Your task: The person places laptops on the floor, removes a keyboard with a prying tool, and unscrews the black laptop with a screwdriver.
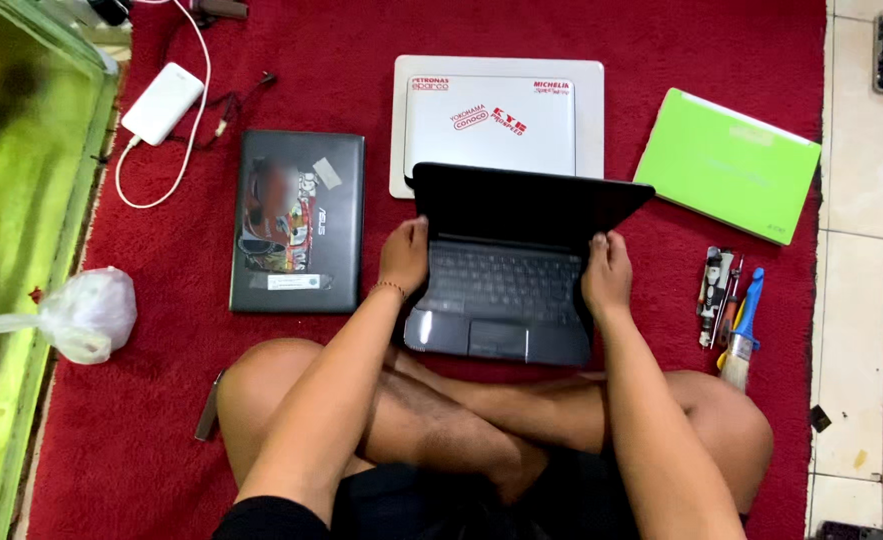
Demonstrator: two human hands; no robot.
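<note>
Hands grip the black laptop point(506, 290) by its two sides: the left hand point(404, 258) clamps the left edge near the hinge, the right hand point(607, 275) the right edge, which steadies the half-open machine resting against the crossed legs at the near edge of the red carpet point(561, 30). Its lid leans over a closed white laptop point(491, 120) lying on a larger white one toward the far edge. A dark closed laptop point(296, 220) lies just left, a green one point(726, 165) toward the right edge. Screwdrivers and a brush point(739, 335) lie beside the right knee. A white power bank point(163, 102) with cable sits at the far left corner, a plastic bag point(86, 312) at the left edge.
</note>
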